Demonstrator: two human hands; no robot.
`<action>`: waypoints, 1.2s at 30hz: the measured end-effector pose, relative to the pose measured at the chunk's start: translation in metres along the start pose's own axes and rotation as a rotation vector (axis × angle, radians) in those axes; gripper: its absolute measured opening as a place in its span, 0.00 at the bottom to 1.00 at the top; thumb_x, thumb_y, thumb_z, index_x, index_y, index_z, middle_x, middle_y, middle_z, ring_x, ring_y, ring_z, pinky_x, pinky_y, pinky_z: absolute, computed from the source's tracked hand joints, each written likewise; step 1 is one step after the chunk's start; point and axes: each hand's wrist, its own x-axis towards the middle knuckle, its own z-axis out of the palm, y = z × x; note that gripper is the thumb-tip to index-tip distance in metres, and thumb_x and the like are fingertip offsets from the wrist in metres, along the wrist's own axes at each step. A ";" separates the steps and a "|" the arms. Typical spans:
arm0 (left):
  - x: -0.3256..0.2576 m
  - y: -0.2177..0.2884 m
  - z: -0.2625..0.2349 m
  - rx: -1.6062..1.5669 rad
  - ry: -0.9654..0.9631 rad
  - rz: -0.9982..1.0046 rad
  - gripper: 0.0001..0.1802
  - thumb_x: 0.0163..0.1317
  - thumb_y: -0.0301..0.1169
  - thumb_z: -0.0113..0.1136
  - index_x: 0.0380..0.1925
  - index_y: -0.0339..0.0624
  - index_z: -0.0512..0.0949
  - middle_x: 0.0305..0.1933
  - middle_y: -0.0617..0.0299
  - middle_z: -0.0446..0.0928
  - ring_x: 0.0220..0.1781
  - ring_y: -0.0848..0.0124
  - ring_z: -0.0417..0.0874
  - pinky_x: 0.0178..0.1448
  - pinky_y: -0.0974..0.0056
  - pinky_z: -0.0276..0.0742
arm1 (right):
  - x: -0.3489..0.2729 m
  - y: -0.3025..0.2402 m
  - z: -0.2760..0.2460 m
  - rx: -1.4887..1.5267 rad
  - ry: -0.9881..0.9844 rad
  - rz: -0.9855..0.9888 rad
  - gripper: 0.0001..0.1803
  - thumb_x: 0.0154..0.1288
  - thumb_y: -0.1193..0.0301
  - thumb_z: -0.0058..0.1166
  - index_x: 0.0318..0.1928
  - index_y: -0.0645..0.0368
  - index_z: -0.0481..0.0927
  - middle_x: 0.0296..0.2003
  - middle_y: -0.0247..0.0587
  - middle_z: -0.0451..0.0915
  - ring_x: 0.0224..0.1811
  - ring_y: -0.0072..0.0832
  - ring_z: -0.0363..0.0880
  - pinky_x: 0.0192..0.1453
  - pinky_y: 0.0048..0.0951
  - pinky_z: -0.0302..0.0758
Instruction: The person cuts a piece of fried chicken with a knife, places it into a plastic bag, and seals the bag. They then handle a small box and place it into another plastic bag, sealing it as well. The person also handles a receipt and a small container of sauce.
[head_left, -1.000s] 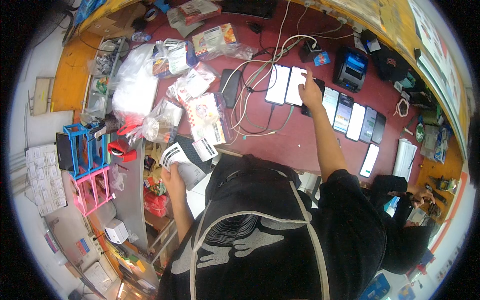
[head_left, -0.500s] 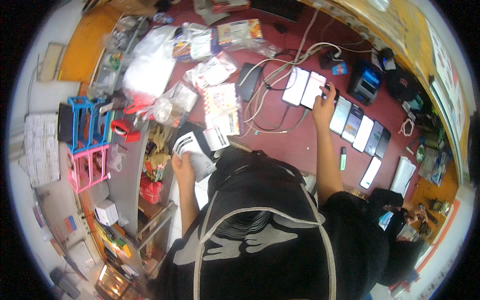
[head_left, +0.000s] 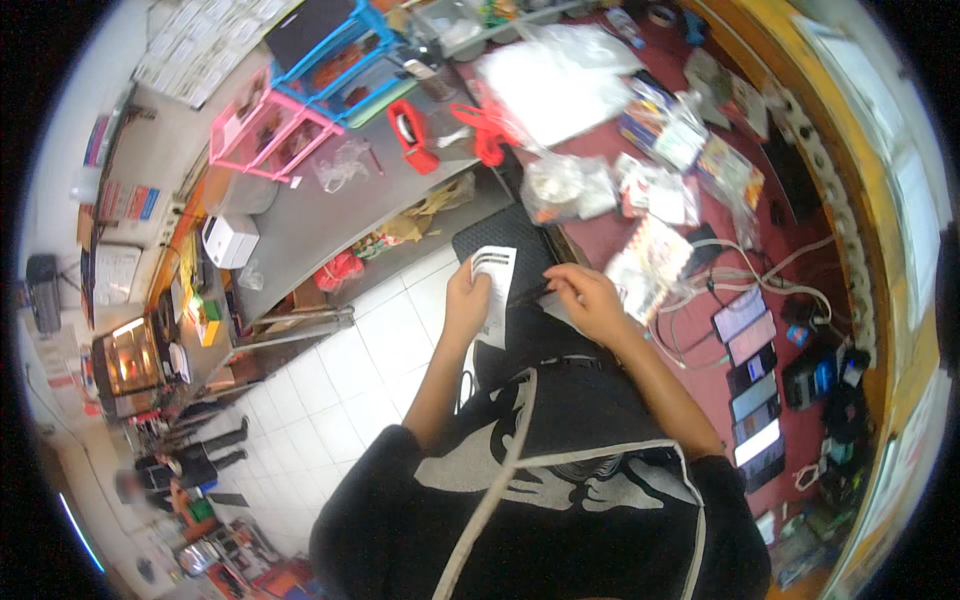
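Observation:
My left hand point(head_left: 467, 303) grips a white printed paper sheet point(head_left: 497, 268) with dark bars across its top, thumb over its face. The sheet stands upright in front of my body, beside a dark textured seat or pad point(head_left: 497, 240). A short way to its right, my right hand point(head_left: 592, 303) hovers with bent fingers a little apart and no visible object in them, at the near edge of the dark red table point(head_left: 690, 395). Nearest to that hand lies a printed package in clear plastic point(head_left: 652, 262). Several phones point(head_left: 752, 338) lie in a row farther right, some with lit screens.
White cables point(head_left: 775, 262) tangle between packages and phones. Plastic-wrapped packages point(head_left: 655, 190) and a big white bag point(head_left: 565, 90) cover the far table. At left are a grey counter point(head_left: 340, 215) with pink and blue racks point(head_left: 270, 130), and a tiled floor point(head_left: 330, 385). A person point(head_left: 185, 470) is at far lower left.
My right hand has left the phones and come over near my left hand. My left hand keeps the sheet. The view has swung left, showing more floor and counter.

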 end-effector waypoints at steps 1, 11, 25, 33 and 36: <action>-0.002 -0.002 -0.014 0.032 0.052 0.018 0.20 0.62 0.21 0.45 0.51 0.33 0.79 0.43 0.63 0.82 0.43 0.75 0.79 0.50 0.69 0.74 | 0.025 0.000 0.015 -0.047 -0.068 -0.069 0.11 0.70 0.75 0.50 0.49 0.61 0.81 0.39 0.45 0.85 0.38 0.32 0.86 0.42 0.31 0.80; -0.073 -0.061 -0.155 -0.075 0.730 -0.226 0.17 0.61 0.24 0.48 0.49 0.32 0.79 0.34 0.62 0.80 0.32 0.76 0.78 0.35 0.70 0.74 | 0.322 0.065 0.205 -0.053 -0.127 0.160 0.16 0.69 0.63 0.53 0.48 0.61 0.82 0.24 0.45 0.83 0.24 0.34 0.82 0.32 0.37 0.78; -0.096 -0.097 -0.180 -0.221 0.909 -0.462 0.18 0.61 0.23 0.47 0.49 0.29 0.77 0.38 0.55 0.80 0.36 0.70 0.80 0.40 0.66 0.78 | 0.419 0.130 0.263 0.154 -0.147 0.645 0.12 0.61 0.65 0.61 0.28 0.62 0.84 0.16 0.35 0.77 0.13 0.24 0.73 0.15 0.31 0.70; -0.026 -0.071 -0.207 -0.058 0.708 -0.327 0.19 0.62 0.23 0.49 0.52 0.28 0.77 0.46 0.53 0.82 0.46 0.67 0.82 0.51 0.65 0.77 | 0.332 0.137 0.271 0.006 -0.042 0.765 0.13 0.61 0.62 0.62 0.37 0.59 0.88 0.27 0.53 0.85 0.35 0.42 0.87 0.44 0.44 0.80; -0.004 -0.056 -0.203 -0.095 0.667 -0.249 0.20 0.63 0.22 0.49 0.55 0.29 0.75 0.48 0.53 0.82 0.47 0.68 0.82 0.53 0.65 0.77 | 0.344 0.139 0.273 -0.144 -0.064 0.701 0.14 0.61 0.62 0.63 0.40 0.59 0.87 0.36 0.55 0.86 0.44 0.45 0.87 0.50 0.46 0.80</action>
